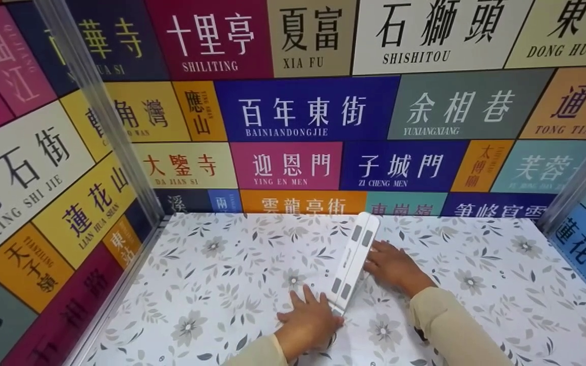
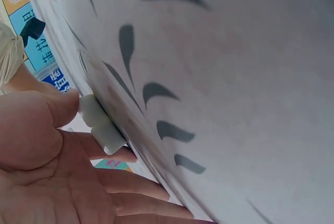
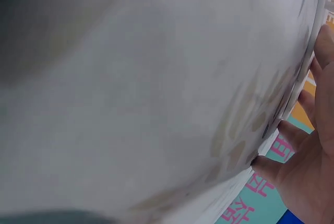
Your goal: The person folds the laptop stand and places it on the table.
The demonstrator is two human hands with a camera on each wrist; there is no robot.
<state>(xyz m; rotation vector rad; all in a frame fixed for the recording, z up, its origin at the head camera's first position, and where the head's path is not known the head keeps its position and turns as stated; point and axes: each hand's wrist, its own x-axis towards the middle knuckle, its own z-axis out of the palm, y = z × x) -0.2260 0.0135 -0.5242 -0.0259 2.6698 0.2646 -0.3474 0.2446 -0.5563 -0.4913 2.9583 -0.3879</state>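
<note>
A white folded laptop stand (image 1: 356, 256) with grey pads lies slantwise on the flowered tabletop, its far end leaning right. Beside its near end is my left hand (image 1: 309, 320), fingers spread and resting on the cloth. In the left wrist view, two rounded white ends of the stand (image 2: 107, 132) show between the thumb (image 2: 65, 108) and index finger. My right hand (image 1: 397, 267) is at the stand's right long side, fingertips close against its edge. The right wrist view shows this hand's fingers (image 3: 295, 135) touching the table surface, slightly bent and apart.
White cloth with grey flowers and leaves covers the table (image 1: 211, 284). Behind and to the sides stand walls of coloured panels (image 1: 308, 109) with Chinese place names. Clear upright strips (image 1: 105, 112) stand at the table's back corners.
</note>
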